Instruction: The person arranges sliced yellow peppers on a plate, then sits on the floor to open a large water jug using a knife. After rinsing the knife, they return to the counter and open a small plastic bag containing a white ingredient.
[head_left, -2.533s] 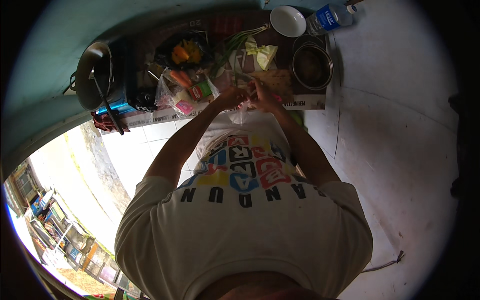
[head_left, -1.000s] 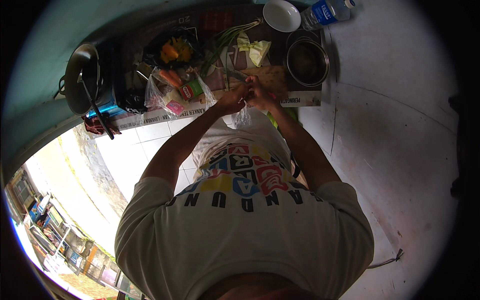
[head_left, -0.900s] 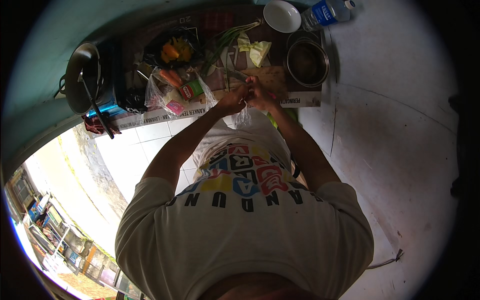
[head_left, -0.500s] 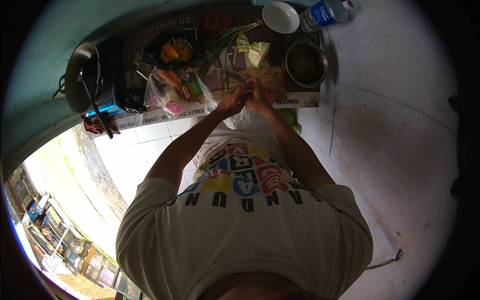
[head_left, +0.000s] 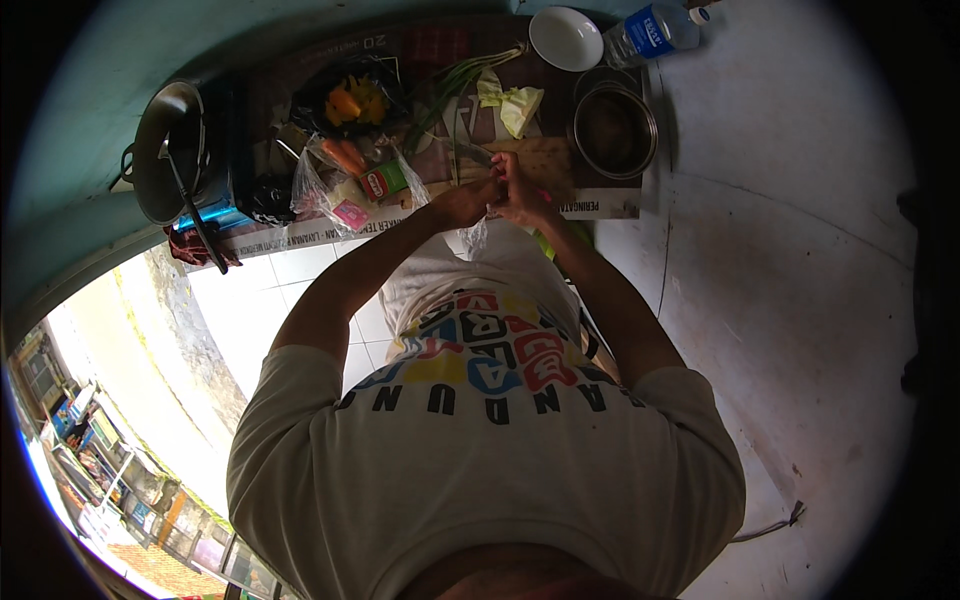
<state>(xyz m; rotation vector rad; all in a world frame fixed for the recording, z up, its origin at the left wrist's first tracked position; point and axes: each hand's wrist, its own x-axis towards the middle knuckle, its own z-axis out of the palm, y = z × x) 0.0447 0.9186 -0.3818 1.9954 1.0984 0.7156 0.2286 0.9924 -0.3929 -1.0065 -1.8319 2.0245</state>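
Observation:
My hands meet just above the near edge of a wooden cutting board (head_left: 548, 160). My right hand (head_left: 518, 193) is closed around a knife; its blade (head_left: 474, 152) points to the far left, and a bit of pink handle shows beside the palm. Fingers bent, my left hand (head_left: 466, 204) presses against the right one on something small that the fingers hide. A clear plastic bag (head_left: 473, 238) hangs below the hands; which hand it hangs from, I cannot tell. Beyond the board lie cabbage pieces (head_left: 519, 108) and spring onions (head_left: 455, 85).
Left of my hands sits a clear bag with carrots (head_left: 344, 155) and small packets. Farther back is a black bag (head_left: 308, 105) with orange-yellow pieces. A wok (head_left: 150, 190) with a ladle stands far left; a pot (head_left: 652, 140), white bowl (head_left: 565, 40) and water bottle (head_left: 650, 35) stand right.
Both hands stay together, with only a slight shift of the fingers. Less of the pink handle shows now. The whole view has moved slightly.

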